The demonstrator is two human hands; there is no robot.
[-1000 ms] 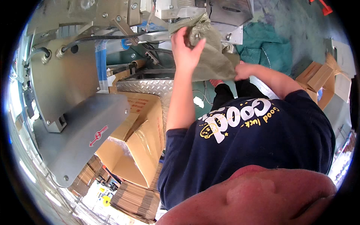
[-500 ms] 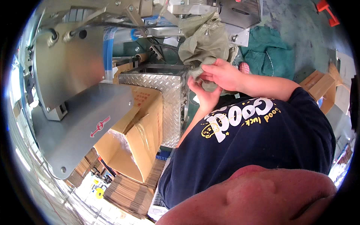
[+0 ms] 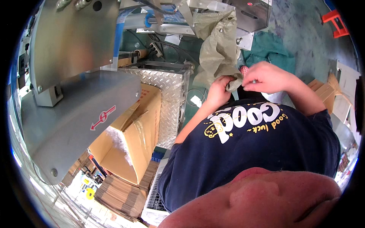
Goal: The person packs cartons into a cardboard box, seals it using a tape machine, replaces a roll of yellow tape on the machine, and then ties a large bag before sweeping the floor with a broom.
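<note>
An olive-green woven sack point(image 3: 218, 47) stretches down from beside the machine toward my body, creased along its length. My left hand point(image 3: 219, 92) is closed around its gathered near end, thumb and fingers on the bunched fabric. Just to the right, my right hand point(image 3: 266, 78) is raised a little apart from that end. Its fingers are curled into a pinch, and I cannot make out what is in them, if anything. Behind the right hand a bit of red-and-white checked fabric point(image 3: 244, 70) shows.
A metal machine with a grey plate point(image 3: 76, 125) takes up the left side. An open cardboard box point(image 3: 140, 133) sits by a diamond-plate metal stand point(image 3: 171, 102); flat cardboard point(image 3: 119, 195) is stacked below. Green cloth point(image 3: 272, 49) and a red stool point(image 3: 335, 22) are at far right.
Both hands were together on the bunched sack; the right one has come away to the right. My left hand has moved right with the sack end, and the sack hangs longer and straighter.
</note>
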